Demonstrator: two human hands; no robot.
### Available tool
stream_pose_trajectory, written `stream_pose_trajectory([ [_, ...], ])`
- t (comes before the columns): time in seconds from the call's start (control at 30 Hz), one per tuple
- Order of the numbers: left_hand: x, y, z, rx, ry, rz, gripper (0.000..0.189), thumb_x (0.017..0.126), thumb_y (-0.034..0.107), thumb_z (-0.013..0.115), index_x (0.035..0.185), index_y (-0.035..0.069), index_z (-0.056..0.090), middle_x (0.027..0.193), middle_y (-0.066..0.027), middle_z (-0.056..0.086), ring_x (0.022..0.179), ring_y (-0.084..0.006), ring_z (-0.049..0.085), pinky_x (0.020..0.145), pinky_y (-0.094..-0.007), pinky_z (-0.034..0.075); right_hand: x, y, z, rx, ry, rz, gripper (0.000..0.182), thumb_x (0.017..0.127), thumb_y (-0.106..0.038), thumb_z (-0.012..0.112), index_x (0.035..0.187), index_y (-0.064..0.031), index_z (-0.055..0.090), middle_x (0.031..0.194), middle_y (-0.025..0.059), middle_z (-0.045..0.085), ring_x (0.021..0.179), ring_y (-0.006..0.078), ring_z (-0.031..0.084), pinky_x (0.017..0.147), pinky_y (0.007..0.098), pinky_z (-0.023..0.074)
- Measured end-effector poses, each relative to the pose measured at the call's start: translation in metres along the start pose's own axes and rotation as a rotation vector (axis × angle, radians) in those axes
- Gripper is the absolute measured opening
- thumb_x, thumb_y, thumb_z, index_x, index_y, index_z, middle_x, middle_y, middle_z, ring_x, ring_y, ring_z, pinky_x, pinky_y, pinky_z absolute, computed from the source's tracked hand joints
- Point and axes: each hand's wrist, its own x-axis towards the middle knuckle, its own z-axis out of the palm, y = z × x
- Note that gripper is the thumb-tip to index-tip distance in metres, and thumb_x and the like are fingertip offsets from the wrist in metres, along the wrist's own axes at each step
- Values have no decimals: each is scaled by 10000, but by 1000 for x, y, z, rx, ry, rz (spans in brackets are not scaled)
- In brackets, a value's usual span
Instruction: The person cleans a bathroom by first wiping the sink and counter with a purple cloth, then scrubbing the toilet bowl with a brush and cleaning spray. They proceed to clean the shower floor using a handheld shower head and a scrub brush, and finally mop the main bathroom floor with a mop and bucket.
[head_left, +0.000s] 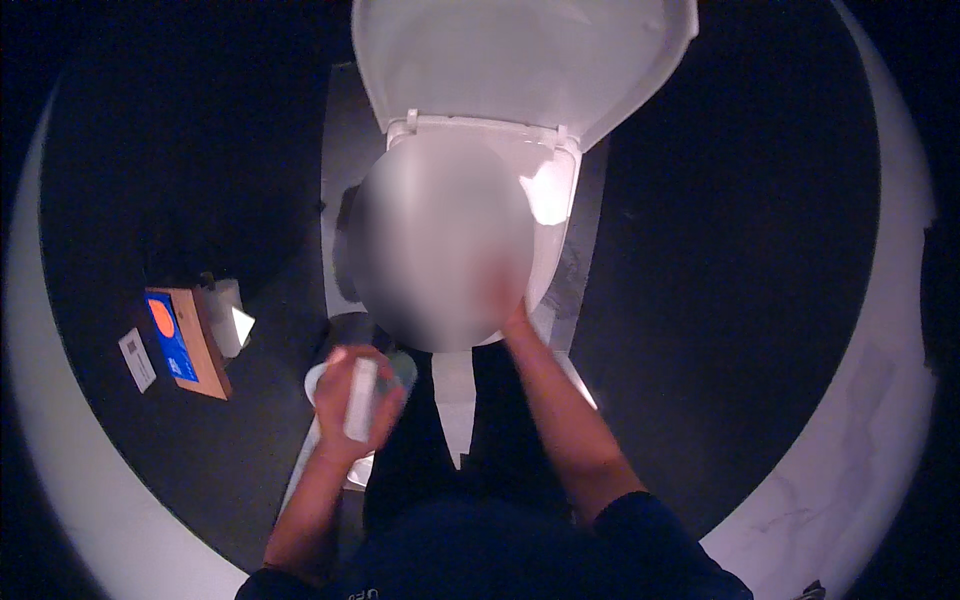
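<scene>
A white toilet (555, 240) stands before me with its lid (517, 60) raised. A round blurred patch covers most of its seat and bowl. My right hand (511, 304) reaches to the right front part of the toilet. Its fingers lie within the blur, so what they hold or touch is hidden. Left of the toilet's front, my left hand (341, 409) is closed around a white oblong object (362, 397); its exact kind is unclear. A pale green-blue rounded thing (405, 369) shows behind those fingers, and I cannot tell whether the two are joined.
On the dark left wall are a wooden box (206, 352) with a blue and orange panel, a whitish tissue-like piece (241, 326) beside it, and a white card (137, 360) bearing print. A dark wall (735, 262) rises on the right. Light floor tile (454, 382) shows between my legs.
</scene>
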Motion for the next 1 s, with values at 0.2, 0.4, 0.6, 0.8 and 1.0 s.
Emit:
stream_pose_trajectory([
  [0.2,-67,-6,4,-174,-82,-144,258,664,122,732,871,62,591,910,-124,629,863,-304,619,791,-396,495,-96,69,-22,-413,-150,36,446,918,-204,466,1348,-86,468,1181,211,599,975,349,637,854,438,493],
  [0.4,-78,-27,-12,-90,-4,-64,264,663,85,731,878,48,581,902,-136,615,849,-313,614,765,-385,503,-19,-13,33,-326,-70,33,469,875,-96,456,1333,3,449,934,249,655,881,372,651,779,471,499],
  [0.6,-93,-52,-50,59,168,-53,233,684,55,719,869,10,584,944,-162,601,817,-323,613,717,-349,505,-31,74,17,-620,-200,-21,435,867,-99,438,1287,7,470,1006,276,631,911,410,635,802,487,501],
  [0.8,-110,-85,-38,-1,152,-147,225,691,58,710,872,16,583,925,-170,595,825,-329,612,720,-364,508,81,44,64,-726,-67,-85,353,884,-99,414,1188,42,525,899,250,651,837,398,648,770,463,515],
  [1.0,-118,-88,-27,-96,90,-193,240,690,71,716,885,20,586,943,-169,599,849,-325,619,728,-371,515,-47,80,45,-627,-35,-70,526,865,-74,470,1387,-66,405,840,252,634,763,362,642,688,443,513],
])
